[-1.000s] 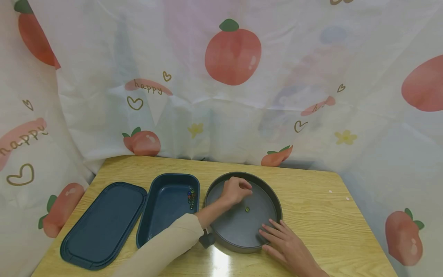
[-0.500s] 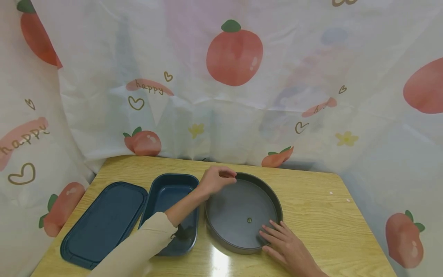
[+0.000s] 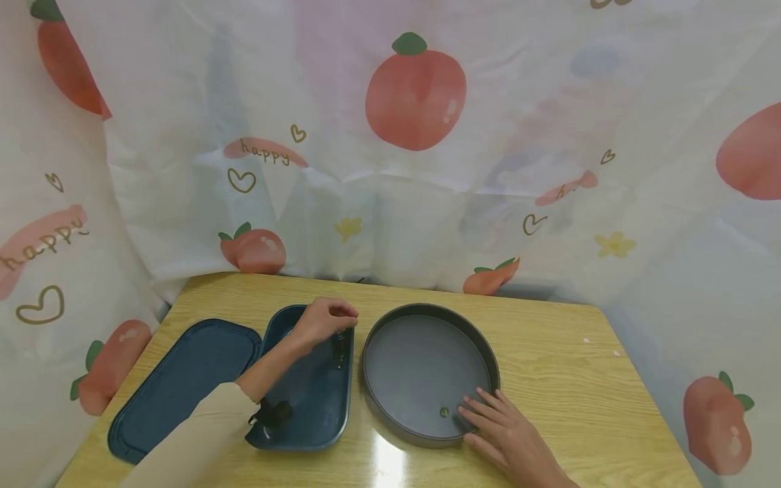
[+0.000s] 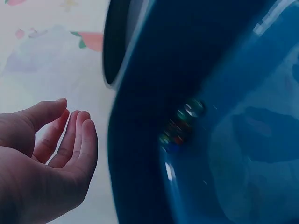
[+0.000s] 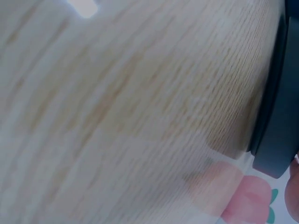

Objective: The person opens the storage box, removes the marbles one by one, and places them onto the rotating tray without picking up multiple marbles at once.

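Note:
My left hand [image 3: 323, 320] is over the right wall of a dark blue rectangular box [image 3: 317, 437], thumb and fingertips drawn close together. In the left wrist view, the thumb tip [image 4: 60, 101] meets the index finger's tip; I cannot tell whether a marble is between them. Several coloured glass marbles [image 3: 339, 352] lie inside the box along its right wall. To the right stands a round dark grey baking tin [image 3: 421, 366]. One greenish marble [image 3: 444, 411] is on its floor, close to my right hand [image 3: 509, 434], whose spread fingers rest over the tin's near right rim.
A dark blue lid [image 3: 183, 386] lies flat to the left of the box. The wooden table [image 3: 567, 393] has small white specks at its right side. A fruit-printed curtain [image 3: 415, 203] hangs behind and around the table.
My left hand has moved left from over the tin to over the box's right wall. The marble in the tin has rolled nearer to my right hand, which stays in place.

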`<state>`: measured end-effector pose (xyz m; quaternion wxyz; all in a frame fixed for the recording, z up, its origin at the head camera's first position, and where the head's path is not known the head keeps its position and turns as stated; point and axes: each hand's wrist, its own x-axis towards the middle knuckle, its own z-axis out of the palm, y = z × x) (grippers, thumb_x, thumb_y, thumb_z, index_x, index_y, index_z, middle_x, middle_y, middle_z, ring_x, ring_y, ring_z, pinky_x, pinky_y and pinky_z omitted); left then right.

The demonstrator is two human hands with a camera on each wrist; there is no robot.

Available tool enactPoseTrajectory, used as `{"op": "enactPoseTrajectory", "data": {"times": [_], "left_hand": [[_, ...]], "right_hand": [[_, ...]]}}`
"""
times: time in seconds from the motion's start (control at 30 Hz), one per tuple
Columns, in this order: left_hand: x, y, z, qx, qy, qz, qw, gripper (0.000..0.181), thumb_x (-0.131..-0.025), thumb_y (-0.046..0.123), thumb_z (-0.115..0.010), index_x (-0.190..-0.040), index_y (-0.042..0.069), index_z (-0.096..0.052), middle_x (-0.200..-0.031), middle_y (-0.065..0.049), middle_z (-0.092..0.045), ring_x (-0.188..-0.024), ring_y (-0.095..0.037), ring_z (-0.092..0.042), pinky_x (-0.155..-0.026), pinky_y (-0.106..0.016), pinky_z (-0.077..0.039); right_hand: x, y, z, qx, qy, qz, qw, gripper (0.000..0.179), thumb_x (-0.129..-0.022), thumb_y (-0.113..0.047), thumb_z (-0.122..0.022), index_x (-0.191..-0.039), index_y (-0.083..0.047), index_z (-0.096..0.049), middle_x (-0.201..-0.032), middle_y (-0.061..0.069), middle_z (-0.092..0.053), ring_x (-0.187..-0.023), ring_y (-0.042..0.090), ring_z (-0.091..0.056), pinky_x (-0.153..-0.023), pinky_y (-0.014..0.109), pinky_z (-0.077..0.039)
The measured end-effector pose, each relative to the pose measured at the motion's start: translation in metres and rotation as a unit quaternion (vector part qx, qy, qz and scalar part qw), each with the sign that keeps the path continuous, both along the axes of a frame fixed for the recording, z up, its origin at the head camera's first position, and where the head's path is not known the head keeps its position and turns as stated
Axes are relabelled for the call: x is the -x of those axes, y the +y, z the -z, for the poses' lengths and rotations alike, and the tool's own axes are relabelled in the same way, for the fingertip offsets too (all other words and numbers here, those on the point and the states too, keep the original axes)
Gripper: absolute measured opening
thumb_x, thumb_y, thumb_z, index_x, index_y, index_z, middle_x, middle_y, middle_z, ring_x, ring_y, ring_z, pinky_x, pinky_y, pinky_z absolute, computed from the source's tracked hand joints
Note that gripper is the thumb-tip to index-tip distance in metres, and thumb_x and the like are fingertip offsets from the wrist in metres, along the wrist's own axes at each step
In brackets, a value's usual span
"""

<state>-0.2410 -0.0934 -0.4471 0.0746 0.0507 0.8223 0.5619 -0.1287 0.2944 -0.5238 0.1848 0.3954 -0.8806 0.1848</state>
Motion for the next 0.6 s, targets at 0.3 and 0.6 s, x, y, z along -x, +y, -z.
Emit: {"op": "enactPoseTrajectory", "data": {"times": [0.3, 0.6], "left_hand": [[0.007, -0.021, 0.023, 0.008, -0.058, -0.032, 0.9978, 0.014, -0.092, 0.004, -0.071, -0.104, -0.003, -0.074, -0.107, -0.013, -0.069, -0.094, -0.029, -0.067, -0.085, -0.043, -0.055], [0.011, -0.029, 0.042, 0.046, -0.079, -0.046, 0.9947, 0.013, -0.090, 0.003, -0.072, -0.101, -0.003, -0.074, -0.098, -0.012, -0.070, -0.087, -0.029, -0.069, -0.078, -0.040, -0.056]], "right_hand": [[0.000, 0.000, 0.001, 0.003, 0.001, 0.000, 1.0000, 0.042, -0.091, -0.034, -0.073, -0.127, -0.013, -0.071, -0.130, 0.006, -0.066, -0.124, 0.033, -0.057, -0.118, 0.029, -0.014], [0.000, 0.000, 0.001, 0.000, -0.001, 0.002, 1.0000, 0.042, -0.091, -0.035, -0.072, -0.127, -0.013, -0.071, -0.130, 0.005, -0.066, -0.125, 0.032, -0.056, -0.118, 0.030, -0.014]]}}
